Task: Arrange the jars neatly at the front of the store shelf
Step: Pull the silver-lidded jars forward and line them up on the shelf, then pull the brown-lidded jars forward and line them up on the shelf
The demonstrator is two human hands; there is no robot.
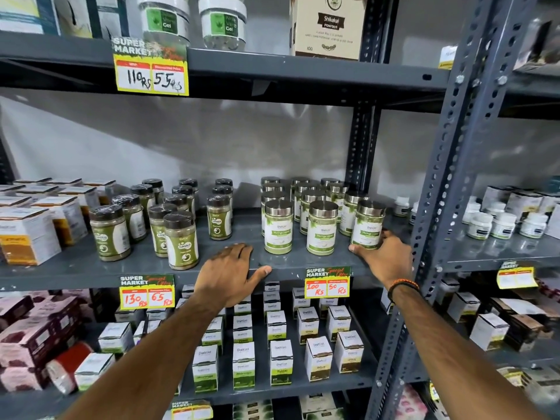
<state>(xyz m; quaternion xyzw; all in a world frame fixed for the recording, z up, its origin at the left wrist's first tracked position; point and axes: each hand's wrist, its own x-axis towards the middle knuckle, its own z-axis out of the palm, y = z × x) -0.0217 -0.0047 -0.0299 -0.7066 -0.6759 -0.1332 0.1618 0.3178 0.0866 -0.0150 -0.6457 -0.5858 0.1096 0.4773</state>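
- The right hand [383, 256] is cupping the upright, steel-lidded jar [366, 227] from its right side.
- The left hand [230, 274] is lying flat, empty, well left of it.

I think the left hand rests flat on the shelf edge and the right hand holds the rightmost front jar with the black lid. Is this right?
Not quite. The jar that the right hand holds has a shiny silver metal lid, not a black one; the black-lidded jars stand further left. The head view shows this. The left hand does rest flat on the shelf edge.
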